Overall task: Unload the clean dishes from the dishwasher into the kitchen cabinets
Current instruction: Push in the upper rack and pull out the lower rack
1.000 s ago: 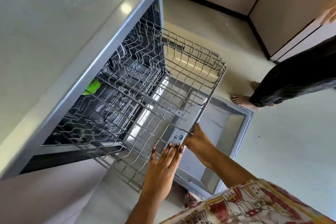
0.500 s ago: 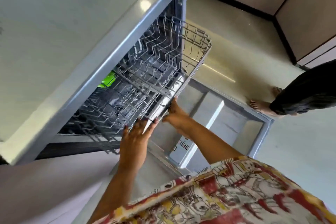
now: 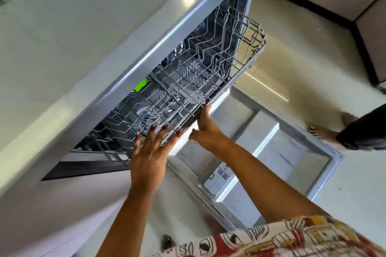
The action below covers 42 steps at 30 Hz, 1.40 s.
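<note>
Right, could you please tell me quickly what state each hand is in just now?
Left hand: open, straight fingers pressing on the front of the dishwasher rack.
Right hand: open, fingers flat against the same rack front.

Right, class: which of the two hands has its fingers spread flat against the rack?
The left hand: fingers fanned across the front wires of the rack. The right hand has its fingers together along the rim.

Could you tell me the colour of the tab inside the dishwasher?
Bright green tab, head view.
</note>
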Each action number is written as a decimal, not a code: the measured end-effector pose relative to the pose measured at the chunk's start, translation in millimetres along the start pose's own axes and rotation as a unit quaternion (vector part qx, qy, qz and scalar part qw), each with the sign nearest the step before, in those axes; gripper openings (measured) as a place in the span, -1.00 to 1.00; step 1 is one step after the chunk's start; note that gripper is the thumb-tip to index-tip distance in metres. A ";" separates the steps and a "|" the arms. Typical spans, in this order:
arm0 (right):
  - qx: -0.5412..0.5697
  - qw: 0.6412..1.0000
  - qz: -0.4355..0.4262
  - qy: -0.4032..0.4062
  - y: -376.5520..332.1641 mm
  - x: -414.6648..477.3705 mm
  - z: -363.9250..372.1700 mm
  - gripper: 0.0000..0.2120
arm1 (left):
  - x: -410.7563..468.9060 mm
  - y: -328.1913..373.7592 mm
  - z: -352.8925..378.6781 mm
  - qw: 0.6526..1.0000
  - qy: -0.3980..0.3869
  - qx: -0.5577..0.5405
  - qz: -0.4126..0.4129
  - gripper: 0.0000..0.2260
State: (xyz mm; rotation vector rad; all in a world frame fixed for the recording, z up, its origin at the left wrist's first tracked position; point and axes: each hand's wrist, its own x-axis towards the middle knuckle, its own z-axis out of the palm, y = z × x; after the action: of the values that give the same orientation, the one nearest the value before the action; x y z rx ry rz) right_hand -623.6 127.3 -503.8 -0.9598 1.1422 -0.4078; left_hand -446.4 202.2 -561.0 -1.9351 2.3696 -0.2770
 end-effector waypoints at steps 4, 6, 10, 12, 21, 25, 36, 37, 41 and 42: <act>-0.051 0.999 -0.005 0.004 -2.8 6.2 -0.5 -0.09 | 8.8 -5.9 -4.3 1.000 -0.004 -0.012 -0.001 -0.32; -0.084 0.996 -0.011 -0.008 -6.7 12.9 0.9 -0.08 | 14.4 -10.0 -6.0 0.999 0.019 -0.035 -0.015 -0.42; -0.141 0.989 -0.045 -0.009 -14.1 27.4 1.8 -0.09 | 27.2 -22.2 -5.7 0.998 0.031 -0.056 -0.030 -0.39; -0.168 0.984 -0.057 -0.012 -14.8 36.4 2.6 -0.11 | 31.6 -22.7 -6.3 0.996 0.043 -0.057 -0.059 -0.38; -0.213 0.973 -0.085 0.004 -29.3 79.6 17.1 -0.07 | 52.3 -30.4 7.4 0.982 0.066 -0.054 -0.167 -0.31; -0.231 0.968 -0.096 0.007 -27.9 87.4 20.5 -0.07 | 55.7 -37.3 9.2 0.981 0.070 -0.060 -0.168 -0.33; -0.186 0.972 -0.140 -0.015 -16.8 81.9 15.1 -0.07 | 58.9 -32.9 -1.8 0.976 0.041 -0.081 -0.198 -0.34; -0.191 0.969 -0.155 -0.006 -13.4 81.8 13.8 -0.08 | 58.9 -29.7 -3.4 0.973 0.043 -0.086 -0.208 -0.34; -0.237 0.949 -0.188 0.083 0.0 84.1 10.9 -0.16 | 66.9 -28.2 -4.3 0.974 0.092 -0.080 -0.189 -0.58; -0.249 0.945 -0.192 0.089 1.3 85.9 9.6 -0.16 | 72.6 -29.4 -2.3 0.977 0.100 -0.072 -0.176 -0.61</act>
State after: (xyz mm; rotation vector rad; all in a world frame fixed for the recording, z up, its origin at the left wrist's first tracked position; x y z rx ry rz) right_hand -580.9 71.1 -553.6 -1.6311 1.2495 -0.5377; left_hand -433.3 125.9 -549.1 -2.5050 2.1973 -0.3414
